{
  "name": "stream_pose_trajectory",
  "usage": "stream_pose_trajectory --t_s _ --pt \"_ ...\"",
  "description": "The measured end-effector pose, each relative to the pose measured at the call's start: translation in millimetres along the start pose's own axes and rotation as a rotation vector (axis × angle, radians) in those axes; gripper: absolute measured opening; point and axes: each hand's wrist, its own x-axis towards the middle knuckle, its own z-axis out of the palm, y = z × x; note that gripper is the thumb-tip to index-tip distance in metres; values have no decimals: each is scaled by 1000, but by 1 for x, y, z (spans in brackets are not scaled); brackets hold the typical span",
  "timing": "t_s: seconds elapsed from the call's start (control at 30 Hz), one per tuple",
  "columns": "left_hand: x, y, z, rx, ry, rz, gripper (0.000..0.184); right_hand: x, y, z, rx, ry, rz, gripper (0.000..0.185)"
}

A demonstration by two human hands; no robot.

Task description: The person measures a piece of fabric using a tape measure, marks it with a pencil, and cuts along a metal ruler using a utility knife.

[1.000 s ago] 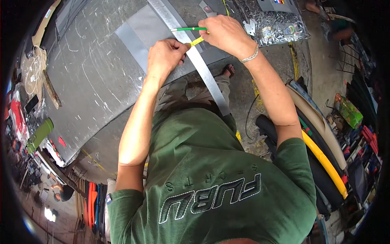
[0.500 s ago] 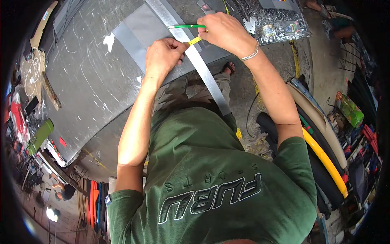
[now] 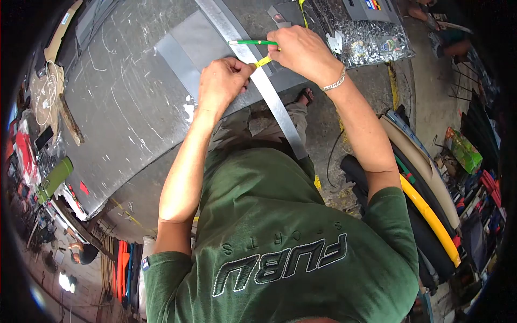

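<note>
**Yellow tape (image 3: 263, 62) and green pencil (image 3: 249, 42) meet over a metal straightedge (image 3: 267, 94)**

The yellow tape crosses the straightedge at a slant, above the grey sheet (image 3: 200, 42) on the dark worktable (image 3: 124, 97). Its markings are too small to read. The left hand (image 3: 222, 81) is narrowed to a pinch on one end of the tape, thumb and fingers beside the straightedge. The right hand (image 3: 302, 49) is closed around the green pencil, whose pale end lies over the straightedge. The tape runs to the fingers of this hand too, though how firmly they grip it cannot be told.

The straightedge runs diagonally from the top of the view across the sheet, past the table's edge and over the person's leg. No lettering can be made out on it. Paler grey material (image 3: 175, 65) shows along the sheet's left side.

Right of the hands is a crinkled clear plastic packet (image 3: 358, 51) with round, coloured emblems, their wording unreadable. Beyond it, a grey panel (image 3: 362, 11) carries a small badge in blue, red and yellow blocks. A tan strip (image 3: 58, 40) at far left bears a white label, also illegible.

Closest to the camera, the green shirt (image 3: 258, 215) reads "FUBU" in large, white-stitched letters, upside down in this view, with "SPORTS" in smaller dark letters, its P hard to make out.
</note>
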Motion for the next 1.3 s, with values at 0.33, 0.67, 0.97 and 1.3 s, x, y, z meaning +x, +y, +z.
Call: stream_pose_trajectory --t_s 0.33,0.67,0.97,1.3 --pt "39 9 -53 -58 52 92 27 60 -15 -31 -13 41 -52 19" --pt "111 24 -96 68 134 151 37 147 25 1 326 62 15 13" --pt "123 23 -95 223 161 97 40 157 23 -1 363 22 186 16" --pt "127 24 -99 260 126 76 43 156 20 -4 354 -11 240 15"
